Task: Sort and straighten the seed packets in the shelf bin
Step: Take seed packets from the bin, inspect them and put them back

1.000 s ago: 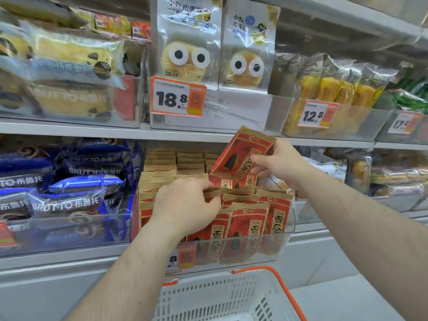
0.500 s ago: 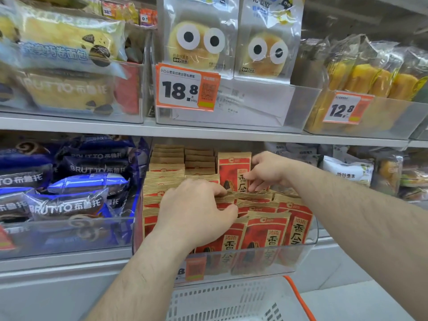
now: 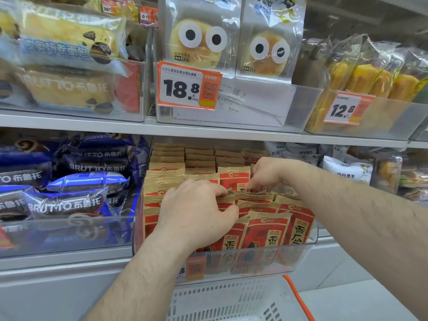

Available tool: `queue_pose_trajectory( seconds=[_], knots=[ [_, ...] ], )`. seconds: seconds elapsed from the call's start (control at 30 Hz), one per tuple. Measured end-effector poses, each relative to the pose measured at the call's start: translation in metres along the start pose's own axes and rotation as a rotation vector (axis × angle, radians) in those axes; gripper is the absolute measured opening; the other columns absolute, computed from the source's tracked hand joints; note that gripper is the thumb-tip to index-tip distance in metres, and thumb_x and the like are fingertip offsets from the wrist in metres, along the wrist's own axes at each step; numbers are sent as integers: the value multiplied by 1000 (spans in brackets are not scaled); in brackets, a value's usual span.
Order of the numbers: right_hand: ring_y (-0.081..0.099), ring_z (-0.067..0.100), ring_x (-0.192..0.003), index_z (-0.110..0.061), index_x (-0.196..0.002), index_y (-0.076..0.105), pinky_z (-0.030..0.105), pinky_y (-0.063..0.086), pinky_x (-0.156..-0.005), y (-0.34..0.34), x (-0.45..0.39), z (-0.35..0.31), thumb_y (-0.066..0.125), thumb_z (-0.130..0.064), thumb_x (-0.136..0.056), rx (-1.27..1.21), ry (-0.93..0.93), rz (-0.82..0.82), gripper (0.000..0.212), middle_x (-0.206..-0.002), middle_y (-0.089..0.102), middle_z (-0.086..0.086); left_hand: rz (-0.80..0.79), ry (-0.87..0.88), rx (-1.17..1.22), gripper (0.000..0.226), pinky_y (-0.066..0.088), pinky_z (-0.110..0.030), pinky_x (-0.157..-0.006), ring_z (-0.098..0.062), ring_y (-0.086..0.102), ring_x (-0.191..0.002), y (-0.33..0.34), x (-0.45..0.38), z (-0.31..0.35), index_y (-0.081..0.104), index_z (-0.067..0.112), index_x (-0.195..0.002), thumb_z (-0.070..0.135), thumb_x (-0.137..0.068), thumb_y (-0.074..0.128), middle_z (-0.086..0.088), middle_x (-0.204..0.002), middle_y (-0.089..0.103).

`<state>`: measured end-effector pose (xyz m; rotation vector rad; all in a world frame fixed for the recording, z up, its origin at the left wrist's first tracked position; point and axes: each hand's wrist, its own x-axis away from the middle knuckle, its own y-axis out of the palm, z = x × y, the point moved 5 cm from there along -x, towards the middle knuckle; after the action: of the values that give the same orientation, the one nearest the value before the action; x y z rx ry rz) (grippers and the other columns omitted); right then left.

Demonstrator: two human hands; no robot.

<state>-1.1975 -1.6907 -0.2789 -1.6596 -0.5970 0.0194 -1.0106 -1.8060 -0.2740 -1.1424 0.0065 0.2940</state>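
Observation:
Red and tan seed packets (image 3: 268, 230) stand in rows inside a clear plastic shelf bin (image 3: 303, 253) on the lower shelf. My left hand (image 3: 196, 212) lies over the front middle packets, fingers curled round their tan top edges. My right hand (image 3: 266, 174) reaches in further back on the right, its fingertips pinching the top of an upright packet (image 3: 234, 178) behind the front rows. The rear packets stand straight in three columns. The front right packets lean slightly.
Blue bread bags (image 3: 69, 181) fill the clear bin to the left. The upper shelf (image 3: 208, 132) with an 18.8 price tag (image 3: 187, 88) hangs just above the hands. A white basket with an orange handle (image 3: 231, 302) sits below the bin. More packaged goods lie to the right.
My right hand has brought the raised packet down and set it upright into the back of the bin. My left hand has stayed on the front packets. The camera has moved closer.

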Motion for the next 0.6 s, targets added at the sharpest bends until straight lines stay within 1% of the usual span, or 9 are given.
queue_pose_trajectory(
  seconds=[0.07,0.13,0.17,0.23,0.3,0.37,0.43,0.5,0.6],
  knots=[
    [70,17,-82,-11,-89,73,33,60,-77,-13,9,-3,73,-33,-86,66,-25,131,23,-88,73,2,-4,2,4,52,33,-42,-112,-7,40,-135,0,1,0,54,42,-138,65,-92,49,21,-142,53],
    [67,17,-80,-16,-80,71,31,57,-69,-24,23,-8,76,-30,-82,46,-98,239,15,-86,72,1,-3,5,5,52,33,-41,-112,-8,40,-135,0,1,0,54,41,-138,65,-92,49,20,-142,53],
    [65,16,-83,-18,-79,71,31,54,-70,-25,29,-12,76,-28,-81,17,-148,215,12,-87,71,-1,-3,7,5,52,33,-41,-112,-8,40,-135,0,1,0,54,41,-138,64,-92,49,20,-141,53],
    [60,12,-94,-23,-87,72,31,48,-81,-17,39,-19,73,-24,-84,1,-210,55,4,-98,68,-7,-7,7,3,51,33,-41,-111,-8,40,-134,0,1,0,54,41,-138,64,-92,49,20,-141,54],
    [53,11,-112,-27,-110,70,34,40,-99,-5,41,-23,64,-17,-88,28,-207,-85,25,-119,61,-11,-8,5,-1,52,33,-42,-111,-8,41,-134,0,1,1,54,42,-137,65,-91,48,20,-140,54],
    [44,14,-130,-26,-129,63,40,31,-115,1,42,-27,55,-9,-87,7,-187,-160,45,-136,53,-6,-10,6,-4,52,33,-42,-111,-8,42,-133,0,1,1,55,41,-137,65,-91,48,19,-140,55],
    [40,18,-138,-21,-138,55,43,27,-119,7,41,-33,51,-4,-86,5,-185,-217,55,-146,49,0,-11,11,-10,52,34,-42,-111,-9,42,-133,0,2,1,55,41,-137,65,-92,48,19,-140,55],
    [37,20,-141,-18,-145,47,42,26,-119,9,42,-38,49,-3,-88,38,-173,-256,59,-150,45,3,-13,17,-14,52,34,-41,-110,-10,42,-134,0,2,1,55,41,-138,64,-92,48,18,-140,55],
    [37,21,-139,-18,-148,43,40,30,-116,10,38,-43,50,-4,-88,68,-162,-243,62,-151,43,3,-18,26,-16,52,34,-42,-110,-10,41,-134,0,2,0,55,40,-138,65,-93,47,18,-140,55]
  ],
)
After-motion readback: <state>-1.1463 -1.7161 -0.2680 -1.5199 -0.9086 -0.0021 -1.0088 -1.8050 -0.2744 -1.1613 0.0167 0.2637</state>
